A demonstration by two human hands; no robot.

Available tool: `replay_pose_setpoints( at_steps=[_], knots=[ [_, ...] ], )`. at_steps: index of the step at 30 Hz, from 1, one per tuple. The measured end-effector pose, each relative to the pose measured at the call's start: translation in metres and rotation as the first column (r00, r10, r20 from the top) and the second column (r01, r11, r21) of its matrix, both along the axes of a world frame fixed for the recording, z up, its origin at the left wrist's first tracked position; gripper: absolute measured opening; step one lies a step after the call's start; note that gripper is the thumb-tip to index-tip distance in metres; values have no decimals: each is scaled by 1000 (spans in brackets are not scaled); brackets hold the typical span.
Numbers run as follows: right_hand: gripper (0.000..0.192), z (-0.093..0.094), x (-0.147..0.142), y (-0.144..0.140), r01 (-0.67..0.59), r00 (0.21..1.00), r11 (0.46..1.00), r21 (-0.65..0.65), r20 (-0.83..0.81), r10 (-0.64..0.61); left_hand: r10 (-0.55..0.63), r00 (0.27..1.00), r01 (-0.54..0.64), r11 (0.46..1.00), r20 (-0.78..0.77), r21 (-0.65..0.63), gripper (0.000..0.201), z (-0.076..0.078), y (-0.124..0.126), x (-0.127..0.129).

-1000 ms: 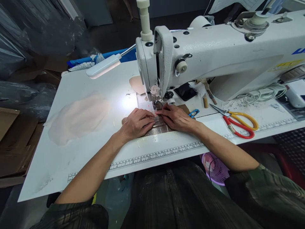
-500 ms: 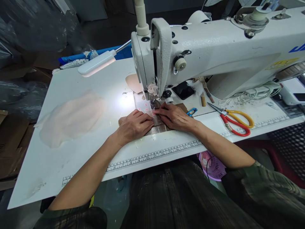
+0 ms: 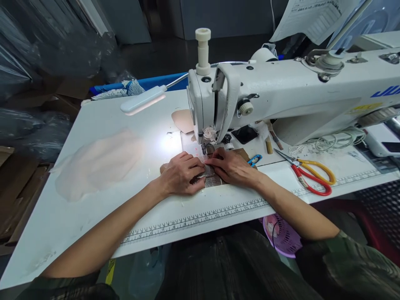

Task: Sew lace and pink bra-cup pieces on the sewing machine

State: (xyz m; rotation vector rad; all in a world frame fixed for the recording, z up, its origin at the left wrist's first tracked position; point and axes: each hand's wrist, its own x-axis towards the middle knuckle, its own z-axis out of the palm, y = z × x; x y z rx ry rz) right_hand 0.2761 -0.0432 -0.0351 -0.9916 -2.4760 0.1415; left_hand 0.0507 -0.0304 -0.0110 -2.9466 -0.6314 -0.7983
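My left hand (image 3: 184, 173) is curled over a piece of thin, see-through material (image 3: 202, 177) in front of the needle, thumb and fingers closing on it. Just right of it, my right hand (image 3: 233, 166) pinches the same material close to the presser foot (image 3: 207, 148). The white sewing machine (image 3: 265, 89) stands over both hands. A small sheer patch with pink marks (image 3: 191, 146) lies at the needle's left. Brown tape-like sheeting (image 3: 215, 181) shows beneath my hands. Exactly what my fingertips grip is partly hidden.
A pale sheer fabric piece (image 3: 100, 164) is spread on the white table (image 3: 146, 225) at left. A lamp (image 3: 143, 100) lights the needle area. Scissors (image 3: 312, 171) and blue thread snips (image 3: 254, 160) lie at right. A purple basket (image 3: 281, 235) is below the table edge.
The camera view has tilted up, so the machine appears lower. My left thumb has drawn down and apart from the fingers, bunching the sheer material; my right hand stays near the needle.
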Motion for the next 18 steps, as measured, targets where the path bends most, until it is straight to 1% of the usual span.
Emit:
replay_pose_setpoints(
  at_steps=[5,9,13,16,18],
  knots=[
    [33,4,-6,-2,83,992,996,-14,95,-81,57,998,-57,998,-20,17,23,-4,2,-1],
    [34,5,-8,-3,123,986,992,6,114,-123,77,994,-77,997,-83,7,28,-5,2,-3],
    [35,6,-5,-5,82,993,997,-8,85,-81,99,986,-101,995,-132,-7,31,-5,1,-4],
    [33,8,-4,-6,53,997,999,-12,59,-52,103,986,-105,995,-133,-3,33,-6,2,-5],
    [31,10,-5,-6,47,997,999,-18,69,-46,104,986,-105,994,-128,0,34,-7,3,-5]
  ],
)
